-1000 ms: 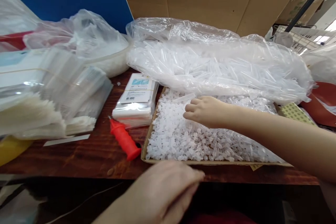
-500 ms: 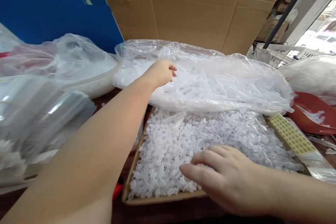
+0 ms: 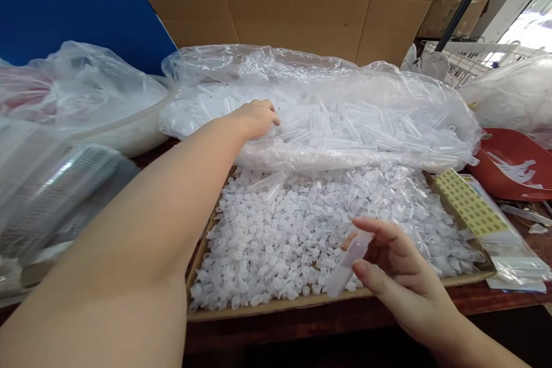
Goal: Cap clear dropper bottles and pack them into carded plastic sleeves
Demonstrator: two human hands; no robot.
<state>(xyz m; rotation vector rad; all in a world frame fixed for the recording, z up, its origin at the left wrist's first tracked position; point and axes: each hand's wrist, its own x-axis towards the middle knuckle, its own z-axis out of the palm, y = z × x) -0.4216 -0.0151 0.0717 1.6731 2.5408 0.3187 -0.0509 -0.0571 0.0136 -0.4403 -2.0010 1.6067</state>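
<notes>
My left hand (image 3: 257, 118) reaches far forward into a big clear plastic bag (image 3: 328, 121) full of small clear tubes; its fingers are curled down among them and partly hidden. My right hand (image 3: 394, 276) is raised over the near edge of a flat cardboard tray (image 3: 276, 307) heaped with small white caps (image 3: 280, 236). Between its thumb and fingers it pinches a small clear tube (image 3: 347, 261), held at a slant.
A clear bag over a white basin (image 3: 107, 103) lies at the left, with stacked clear packets (image 3: 56, 184) nearer. A red scoop (image 3: 513, 167) and a yellow dotted packet (image 3: 474, 207) sit at the right. Cardboard (image 3: 302, 0) and a blue board (image 3: 64, 6) stand behind.
My right hand has lifted off the caps and now pinches a small tube. My left hand has sunk a little lower into the bag of tubes.
</notes>
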